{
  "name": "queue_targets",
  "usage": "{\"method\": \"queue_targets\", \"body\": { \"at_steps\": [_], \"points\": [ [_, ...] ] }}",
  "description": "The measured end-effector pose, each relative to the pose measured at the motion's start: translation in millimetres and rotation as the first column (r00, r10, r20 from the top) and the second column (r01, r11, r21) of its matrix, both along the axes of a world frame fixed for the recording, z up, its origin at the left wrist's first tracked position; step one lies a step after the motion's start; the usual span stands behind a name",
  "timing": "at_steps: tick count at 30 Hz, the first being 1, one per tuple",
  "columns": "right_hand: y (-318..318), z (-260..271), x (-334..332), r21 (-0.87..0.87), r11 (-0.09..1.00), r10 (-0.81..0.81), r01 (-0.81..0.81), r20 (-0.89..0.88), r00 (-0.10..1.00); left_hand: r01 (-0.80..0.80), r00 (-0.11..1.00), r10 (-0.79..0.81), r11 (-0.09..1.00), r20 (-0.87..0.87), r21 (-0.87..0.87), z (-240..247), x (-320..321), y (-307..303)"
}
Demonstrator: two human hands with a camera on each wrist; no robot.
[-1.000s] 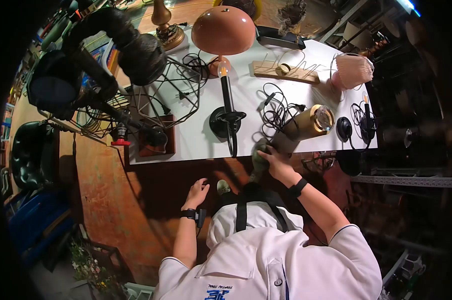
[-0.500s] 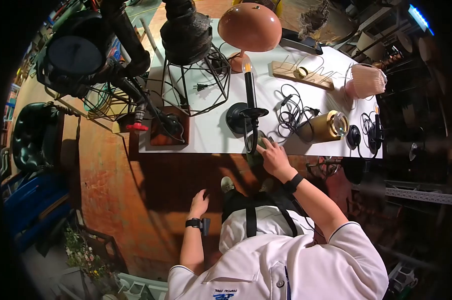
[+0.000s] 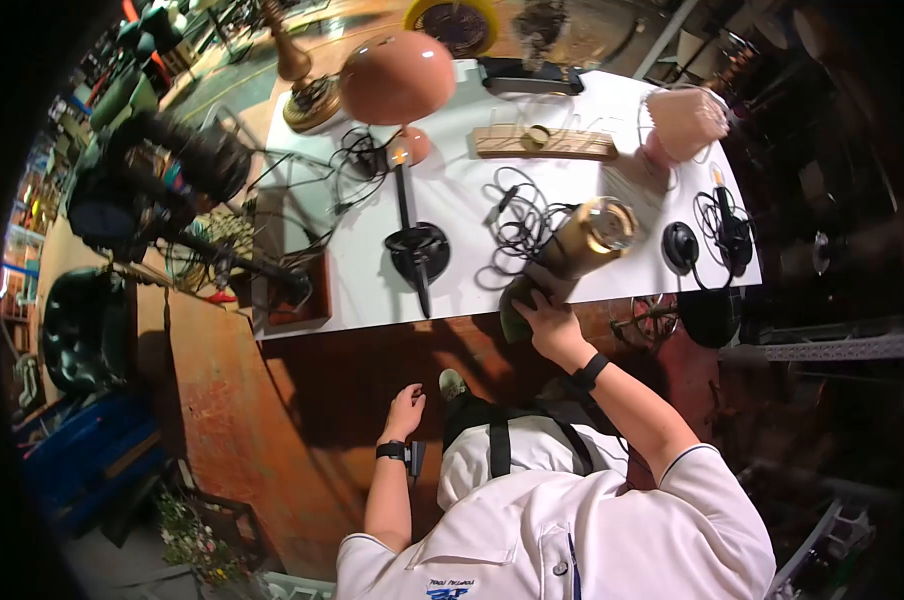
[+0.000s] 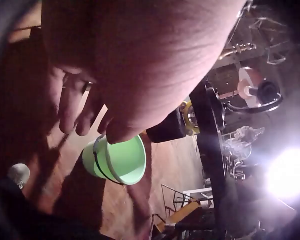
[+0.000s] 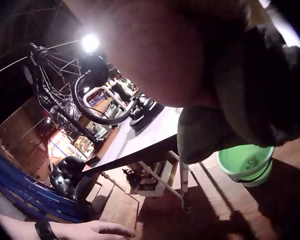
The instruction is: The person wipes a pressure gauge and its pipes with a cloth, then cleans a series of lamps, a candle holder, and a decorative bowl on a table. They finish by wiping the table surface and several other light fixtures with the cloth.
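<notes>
My right hand (image 3: 557, 332) grips a dark green cloth (image 3: 515, 316) at the front edge of the white table, right at the foot of a gold cylindrical lamp (image 3: 575, 245) with a clear bulb. In the right wrist view the cloth (image 5: 202, 134) bunches below the hand and hangs past the tabletop edge. To the left of it stands a black candle-style lamp (image 3: 417, 250) with a round base. My left hand (image 3: 404, 410) hangs loose in front of the table, holding nothing; the left wrist view shows its fingers (image 4: 70, 107) relaxed.
On the table (image 3: 362, 290) are a pink dome lamp (image 3: 397, 80), a wooden plank with wire lettering (image 3: 547, 143), a pink pleated lamp (image 3: 684, 125), tangled black cords (image 3: 520, 215) and a smaller black lamp (image 3: 732, 240). A pipe-style lamp (image 3: 182, 165) stands left. A green bucket (image 4: 125, 160) is on the floor.
My right hand went left with the cloth towards the black candle-style lamp, then came back right to the gold lamp. The head view swung. The left hand stays low and idle.
</notes>
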State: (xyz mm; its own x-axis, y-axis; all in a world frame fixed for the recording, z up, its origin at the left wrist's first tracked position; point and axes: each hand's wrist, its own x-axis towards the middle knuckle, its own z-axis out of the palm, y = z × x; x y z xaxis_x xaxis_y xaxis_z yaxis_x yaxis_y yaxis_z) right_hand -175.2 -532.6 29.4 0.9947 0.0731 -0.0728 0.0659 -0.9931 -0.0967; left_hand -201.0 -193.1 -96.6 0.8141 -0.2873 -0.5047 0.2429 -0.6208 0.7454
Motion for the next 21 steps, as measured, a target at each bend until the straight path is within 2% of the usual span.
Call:
{"method": "queue_targets", "body": {
  "at_steps": [3, 6, 7, 9, 11, 12, 13, 15, 16, 17, 19, 21],
  "points": [
    [-40, -3, -23, 0.055, 0.997, -0.055, 0.055, -0.013, 0.998, 0.045, 0.998, -0.047, 0.998, 0.052, 0.039, 11, -2, -33],
    [-87, -8, -45, 0.033, 0.998, -0.054, 0.052, 0.046, 0.997, 0.093, 0.984, -0.111, 0.987, 0.139, 0.130, 25, -12, -67],
    [-102, -6, -50, 0.004, 1.000, -0.031, 0.031, 0.070, 0.997, 0.071, 0.991, -0.084, 0.990, 0.106, 0.118, 28, -18, -81],
    [-133, -9, -61, 0.059, 0.994, -0.098, 0.097, 0.025, 0.995, 0.078, 0.992, -0.090, 0.988, 0.092, 0.132, 38, -30, -110],
    [-170, -21, -73, 0.035, 0.988, -0.152, 0.148, 0.172, 0.973, 0.085, 0.991, -0.100, 0.984, 0.093, 0.157, 53, -40, -142],
    [-185, -14, -78, 0.039, 0.980, -0.200, 0.197, 0.106, 0.974, 0.098, 0.991, -0.109, 0.986, 0.075, 0.133, 60, -45, -158],
    [-201, -4, -83, 0.066, 0.964, -0.256, 0.256, -0.008, 0.967, 0.114, 0.991, -0.120, 0.988, 0.053, 0.107, 64, -52, -172],
    [-235, -19, -99, 0.306, 0.868, -0.400, 0.392, -0.040, 0.916, 0.157, 0.982, -0.165, 0.984, 0.092, 0.083, 57, -60, -195],
    [-252, -30, -109, 0.260, 0.865, -0.444, 0.429, -0.001, 0.896, 0.204, 0.970, -0.213, 0.976, 0.121, 0.077, 57, -62, -208],
    [-267, -40, -124, -0.056, 0.900, -0.412, 0.431, 0.207, 0.887, 0.252, 0.954, -0.260, 0.965, 0.152, 0.071, 58, -62, -219],
    [-310, -44, -143, 0.135, 0.814, -0.574, 0.565, 0.037, 0.818, 0.273, 0.953, -0.277, 0.961, 0.119, 0.052, 82, -60, -252],
    [-329, -23, -177, 0.122, 0.721, -0.681, 0.682, -0.059, 0.730, 0.332, 0.933, -0.328, 0.943, 0.148, 0.000, 92, -55, -280]
  ]
}}
